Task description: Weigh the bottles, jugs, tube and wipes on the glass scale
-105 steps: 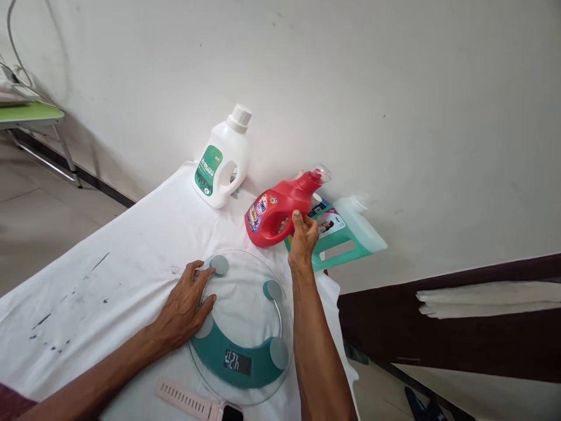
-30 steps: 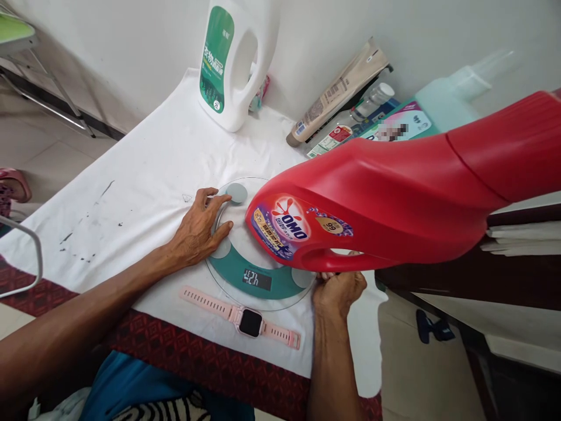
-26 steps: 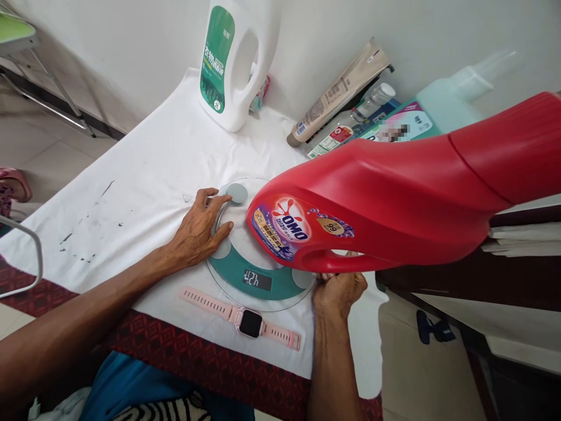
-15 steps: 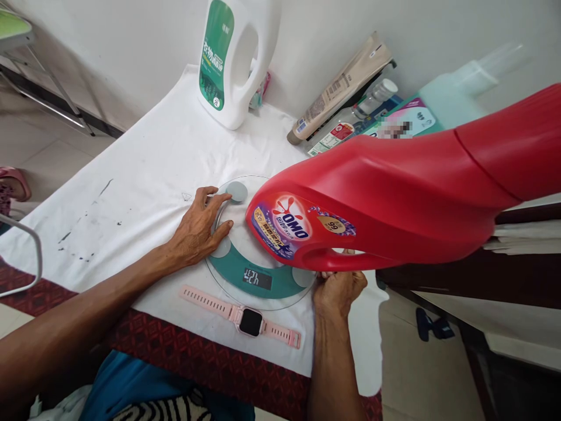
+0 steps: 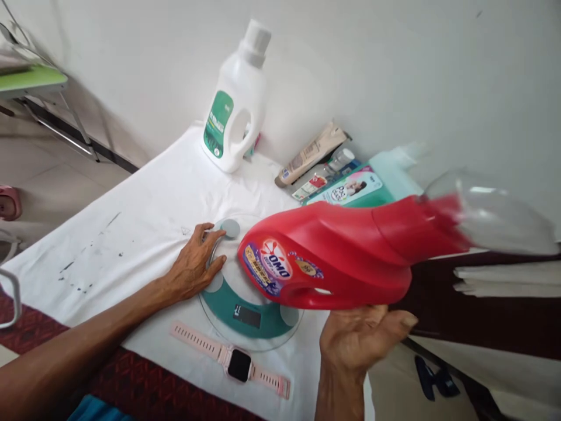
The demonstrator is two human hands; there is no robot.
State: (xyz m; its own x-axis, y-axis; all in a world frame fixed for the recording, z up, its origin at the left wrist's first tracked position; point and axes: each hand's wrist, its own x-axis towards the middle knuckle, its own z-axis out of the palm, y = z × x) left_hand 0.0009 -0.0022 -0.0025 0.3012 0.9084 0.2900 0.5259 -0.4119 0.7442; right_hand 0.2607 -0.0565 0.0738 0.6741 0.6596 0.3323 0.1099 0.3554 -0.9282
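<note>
A red OMO detergent bottle [image 5: 342,257] with a clear cap [image 5: 504,216] stands on a round glass scale [image 5: 236,318] with a green band. My left hand [image 5: 193,263] rests at the scale's left rim, its thumb and fingers apart and the fingertips on the glass. At the bottle's right, just under its handle side, is my right hand [image 5: 359,336]. Its palm is turned up and the thumb stretched out; the bottle hides some of its fingers. Whether it touches the bottle I cannot tell. Characters on the display [image 5: 246,316] are only partly readable.
A pink smartwatch [image 5: 239,365] lies before the scale on the white cloth [image 5: 135,234]. Behind stand a white bottle with a green label [image 5: 239,105], a beige tube [image 5: 313,153], a clear bottle [image 5: 322,177] and a green bottle [image 5: 385,175] near the wall.
My right hand has uncurled from a closed shape beside the scale and moved up and rightward. The view has shifted, showing more wall and the bottle's cap. My left hand stays at the rim.
</note>
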